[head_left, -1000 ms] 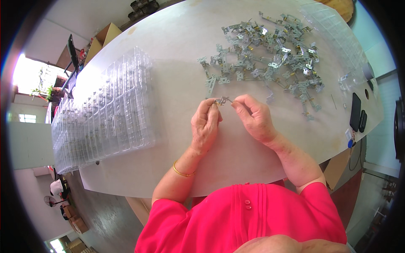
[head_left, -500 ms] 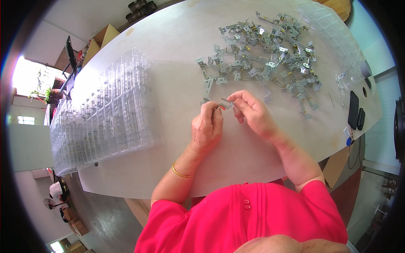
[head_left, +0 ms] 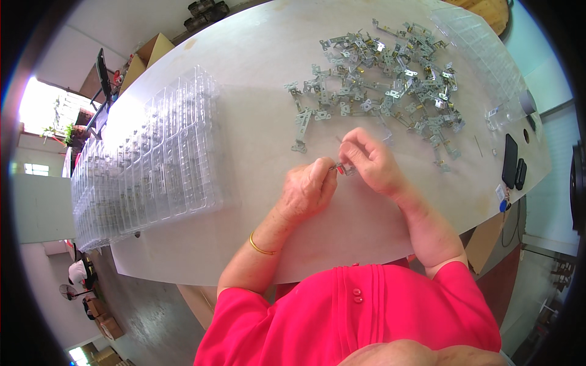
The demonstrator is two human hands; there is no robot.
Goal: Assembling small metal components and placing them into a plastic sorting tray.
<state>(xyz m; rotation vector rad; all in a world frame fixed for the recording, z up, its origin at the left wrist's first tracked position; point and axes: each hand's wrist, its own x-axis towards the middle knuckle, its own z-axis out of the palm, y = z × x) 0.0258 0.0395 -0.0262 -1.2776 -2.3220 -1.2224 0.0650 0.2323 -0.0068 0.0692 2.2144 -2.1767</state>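
Observation:
My left hand (head_left: 308,188) is closed, pinching a small metal bracket (head_left: 350,171) with a red spot on it between thumb and forefinger. Close against its other end is my right hand (head_left: 373,163), fingers curled. A thin grey rod (head_left: 339,139) pokes out past the right fingertips; the rest of it is hidden by the hand. Both hands hover over the table just in front of a loose heap of similar metal brackets (head_left: 394,91). One bracket (head_left: 302,128) lies at the heap's near left edge.
Stacked clear plastic trays (head_left: 201,140) filled with metal parts stand at the left of the white table (head_left: 256,67). Another clear tray (head_left: 482,55) lies far right. Near the right edge are a clear bottle (head_left: 506,113), a black phone (head_left: 510,160) and keys (head_left: 503,201).
Both hands have shifted: the left has moved right with the bracket, tilting over, and the right has drawn slightly rightward. The rod now points up and away from the bracket.

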